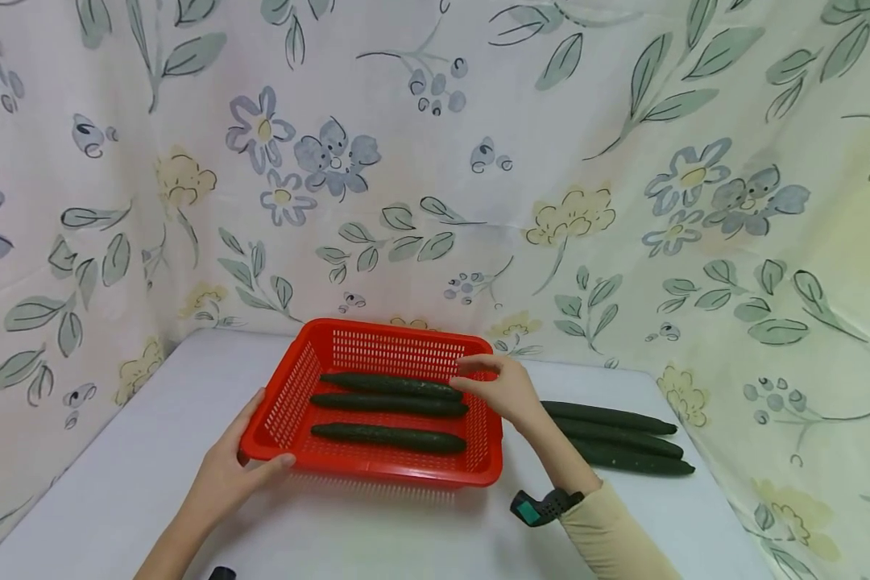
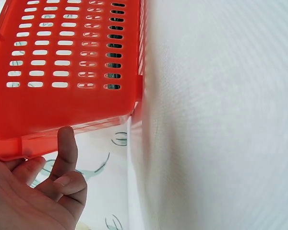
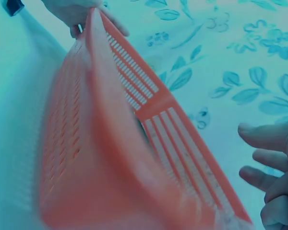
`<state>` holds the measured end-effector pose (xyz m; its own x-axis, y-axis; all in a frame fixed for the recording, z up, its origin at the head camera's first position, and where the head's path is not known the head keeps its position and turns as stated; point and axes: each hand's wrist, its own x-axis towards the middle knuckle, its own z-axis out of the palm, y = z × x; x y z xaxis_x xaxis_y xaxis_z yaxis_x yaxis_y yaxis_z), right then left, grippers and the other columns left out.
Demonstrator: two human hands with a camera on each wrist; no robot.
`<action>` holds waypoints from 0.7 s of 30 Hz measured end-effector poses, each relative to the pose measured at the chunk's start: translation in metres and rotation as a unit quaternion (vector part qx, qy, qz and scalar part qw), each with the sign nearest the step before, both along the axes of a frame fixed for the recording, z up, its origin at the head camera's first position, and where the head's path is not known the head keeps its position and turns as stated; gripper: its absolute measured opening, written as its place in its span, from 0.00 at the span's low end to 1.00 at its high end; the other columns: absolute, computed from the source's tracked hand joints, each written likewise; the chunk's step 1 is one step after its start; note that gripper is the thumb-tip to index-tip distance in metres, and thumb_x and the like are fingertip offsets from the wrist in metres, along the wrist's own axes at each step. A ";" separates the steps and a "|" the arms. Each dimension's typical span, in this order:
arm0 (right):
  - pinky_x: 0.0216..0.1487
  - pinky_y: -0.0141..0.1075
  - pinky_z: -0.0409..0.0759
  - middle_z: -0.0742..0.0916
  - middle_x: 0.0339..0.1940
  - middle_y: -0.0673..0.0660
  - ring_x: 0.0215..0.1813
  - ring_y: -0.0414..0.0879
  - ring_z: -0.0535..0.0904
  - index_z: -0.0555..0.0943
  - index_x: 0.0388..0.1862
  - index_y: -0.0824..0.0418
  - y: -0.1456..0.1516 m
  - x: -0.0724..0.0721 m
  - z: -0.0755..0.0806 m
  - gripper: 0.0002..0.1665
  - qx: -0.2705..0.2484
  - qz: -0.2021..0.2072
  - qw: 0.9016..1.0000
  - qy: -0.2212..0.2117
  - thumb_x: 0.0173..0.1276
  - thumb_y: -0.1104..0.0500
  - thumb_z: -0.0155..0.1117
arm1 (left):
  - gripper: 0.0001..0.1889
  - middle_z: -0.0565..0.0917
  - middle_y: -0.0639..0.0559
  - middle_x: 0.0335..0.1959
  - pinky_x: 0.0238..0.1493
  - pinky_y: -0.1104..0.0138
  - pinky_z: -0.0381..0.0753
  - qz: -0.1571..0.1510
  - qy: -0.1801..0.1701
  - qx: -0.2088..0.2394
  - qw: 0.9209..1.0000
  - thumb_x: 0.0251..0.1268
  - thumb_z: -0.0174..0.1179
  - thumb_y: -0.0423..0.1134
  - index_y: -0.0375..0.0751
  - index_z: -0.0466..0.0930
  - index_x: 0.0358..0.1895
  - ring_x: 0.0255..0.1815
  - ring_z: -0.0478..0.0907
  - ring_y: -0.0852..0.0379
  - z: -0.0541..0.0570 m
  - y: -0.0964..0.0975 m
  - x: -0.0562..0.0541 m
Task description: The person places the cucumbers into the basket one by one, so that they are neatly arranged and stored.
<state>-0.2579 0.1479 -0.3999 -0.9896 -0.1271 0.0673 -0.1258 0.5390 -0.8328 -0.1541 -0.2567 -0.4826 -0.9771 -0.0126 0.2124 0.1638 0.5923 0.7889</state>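
A red plastic basket [image 1: 377,466] with slotted walls stands on the white table. Three dark green cucumbers [image 1: 390,437] lie crosswise inside it, roughly parallel. My left hand [image 1: 221,475] holds the basket's left front corner, thumb at the front rim and fingers along the left side. In the left wrist view, its fingers reach under the rim beside the slotted wall. Over the basket's right back corner hovers my right hand [image 1: 503,391], fingers loosely bent and apart, with nothing in them. The right wrist view shows that hand's fingertips [image 3: 249,134] away from the rim.
Three more cucumbers [image 1: 627,439] lie side by side on the table [image 1: 152,427], right of the basket and partly behind my right forearm. A floral curtain [image 1: 406,161] hangs behind the table. A dark wrist device [image 1: 544,507] is strapped to my right arm.
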 end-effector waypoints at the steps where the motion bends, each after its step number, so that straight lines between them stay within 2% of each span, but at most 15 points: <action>1: 0.66 0.64 0.78 0.88 0.63 0.54 0.72 0.57 0.75 0.90 0.58 0.50 0.006 0.004 -0.002 0.23 -0.002 -0.003 1.000 -0.001 0.65 0.46 0.80 | 0.58 0.68 0.35 0.80 0.53 0.72 0.78 0.000 0.002 -0.001 1.000 0.64 0.77 0.49 0.58 0.45 0.89 0.70 0.76 0.39 0.000 0.000 0.000; 6: 0.67 0.65 0.76 0.89 0.61 0.51 0.73 0.55 0.75 0.89 0.61 0.49 0.035 0.024 -0.012 0.25 -0.013 -0.015 1.000 -0.002 0.67 0.46 0.79 | 0.57 0.68 0.35 0.80 0.54 0.76 0.77 0.002 0.008 0.001 1.000 0.64 0.77 0.48 0.55 0.46 0.89 0.69 0.76 0.40 0.000 0.000 0.000; 11: 0.62 0.59 0.82 0.91 0.55 0.51 0.70 0.55 0.78 0.89 0.61 0.49 0.063 0.045 -0.024 0.25 -0.002 -0.032 0.999 0.027 0.66 0.46 0.80 | 0.57 0.68 0.35 0.80 0.53 0.76 0.77 0.001 0.002 0.004 1.000 0.64 0.77 0.47 0.55 0.45 0.89 0.69 0.76 0.40 -0.001 0.001 0.001; 17: 0.70 0.59 0.75 0.92 0.54 0.48 0.69 0.50 0.80 0.90 0.58 0.47 0.096 0.062 -0.041 0.25 0.009 -0.069 0.996 0.047 0.63 0.45 0.82 | 0.57 0.68 0.35 0.80 0.52 0.73 0.79 0.000 -0.002 0.006 1.000 0.64 0.77 0.48 0.57 0.45 0.89 0.70 0.76 0.40 -0.001 0.001 0.000; 18: 0.70 0.57 0.75 0.92 0.54 0.47 0.68 0.47 0.80 0.90 0.58 0.47 0.101 0.064 -0.045 0.25 0.016 -0.076 0.996 0.048 0.63 0.44 0.82 | 0.57 0.68 0.35 0.80 0.52 0.73 0.79 0.000 -0.001 0.007 1.000 0.64 0.77 0.47 0.57 0.45 0.89 0.70 0.76 0.40 -0.001 0.001 0.000; 20: 0.63 0.48 0.80 0.92 0.54 0.47 0.63 0.42 0.81 0.90 0.59 0.48 0.113 0.067 -0.051 0.26 0.027 -0.089 0.994 0.053 0.63 0.43 0.82 | 0.57 0.69 0.35 0.79 0.52 0.73 0.79 0.000 0.002 0.007 1.000 0.64 0.77 0.47 0.56 0.45 0.89 0.69 0.76 0.40 0.000 0.001 -0.001; 21: 0.57 0.43 0.82 0.92 0.54 0.47 0.55 0.39 0.83 0.90 0.59 0.48 0.118 0.069 -0.055 0.27 0.031 -0.097 0.993 0.055 0.63 0.43 0.82 | 0.57 0.69 0.35 0.79 0.52 0.74 0.79 0.000 0.003 0.007 1.000 0.64 0.77 0.47 0.56 0.45 0.89 0.69 0.76 0.40 0.000 0.001 -0.001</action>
<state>-0.1892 0.2662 -0.4546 -0.9829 0.0573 0.1752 -0.1041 0.6116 -0.7843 -0.1549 -0.2560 -0.4828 -0.9758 -0.0157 0.2183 0.1686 0.5817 0.7957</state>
